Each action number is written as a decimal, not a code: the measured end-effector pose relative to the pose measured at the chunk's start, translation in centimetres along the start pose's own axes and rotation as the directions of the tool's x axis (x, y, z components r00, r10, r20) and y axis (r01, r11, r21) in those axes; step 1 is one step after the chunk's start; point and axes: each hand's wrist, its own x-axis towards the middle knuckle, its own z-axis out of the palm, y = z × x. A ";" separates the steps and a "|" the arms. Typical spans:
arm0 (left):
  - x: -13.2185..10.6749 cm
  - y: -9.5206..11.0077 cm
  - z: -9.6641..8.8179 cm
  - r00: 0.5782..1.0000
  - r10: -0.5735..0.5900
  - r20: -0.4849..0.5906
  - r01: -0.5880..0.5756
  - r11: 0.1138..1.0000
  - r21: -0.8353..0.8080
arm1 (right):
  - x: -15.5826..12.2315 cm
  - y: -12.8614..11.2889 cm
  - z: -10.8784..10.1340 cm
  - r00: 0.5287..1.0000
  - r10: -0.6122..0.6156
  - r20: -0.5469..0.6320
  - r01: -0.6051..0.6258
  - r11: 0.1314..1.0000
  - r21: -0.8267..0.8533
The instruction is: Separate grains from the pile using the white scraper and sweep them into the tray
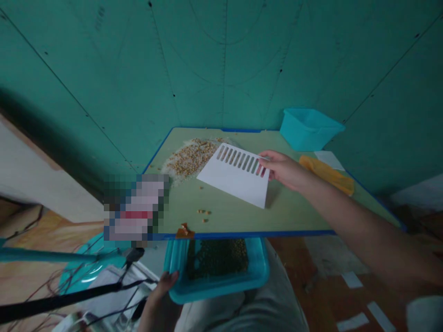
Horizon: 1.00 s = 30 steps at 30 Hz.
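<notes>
My right hand [278, 167] pinches the right edge of a white sheet [235, 181] with a row of slots along its far side. The sheet is tilted above the table, its left side near a pile of pale, rice-like grains and yellow kernels [192, 157]. Down at the lap, my left hand [166, 282] grips the left side of a teal tray [218, 292], thumb over the rim. Dark small grains [218, 258] fill the tray, with some yellowish ones at its right. The table's front edge hides the tray's far part.
A teal bin [308, 131] stands at the table's [287, 214] back right, near a yellow cloth [327, 174] and a white paper [328, 160]. A few loose kernels [204, 212] and brown tape [185, 231] lie near the front edge. A black strap [62, 302] crosses the lower left.
</notes>
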 end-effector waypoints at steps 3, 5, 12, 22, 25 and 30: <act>-0.2 0.1 -0.4 1.000 -0.001 -0.031 0.000 0.999 -0.032 | 1.6 -0.3 1.0 0.999 0.017 0.038 -0.016 1.000 -0.016; -0.4 0.3 -0.4 0.997 -0.002 -0.078 -0.001 0.999 -0.035 | 2.4 -0.5 1.6 0.998 0.030 0.051 -0.027 0.998 -0.049; -0.3 0.7 0.1 0.998 0.033 -0.053 -0.037 0.996 -0.083 | 3.6 -0.4 2.5 0.989 0.041 0.142 -0.022 0.991 -0.133; 0.3 0.5 -1.5 0.998 0.055 -0.027 -0.058 0.992 -0.113 | 2.5 0.2 2.4 0.923 0.082 0.375 -0.034 0.991 -0.133; 0.3 0.6 -1.3 0.998 0.044 -0.044 -0.049 0.992 -0.119 | 1.5 0.2 2.4 0.915 0.115 0.387 -0.060 0.987 -0.151; -0.1 0.8 0.0 1.000 0.007 -0.002 -0.007 0.994 -0.107 | -0.2 0.5 2.0 0.910 0.124 0.396 -0.083 0.989 -0.120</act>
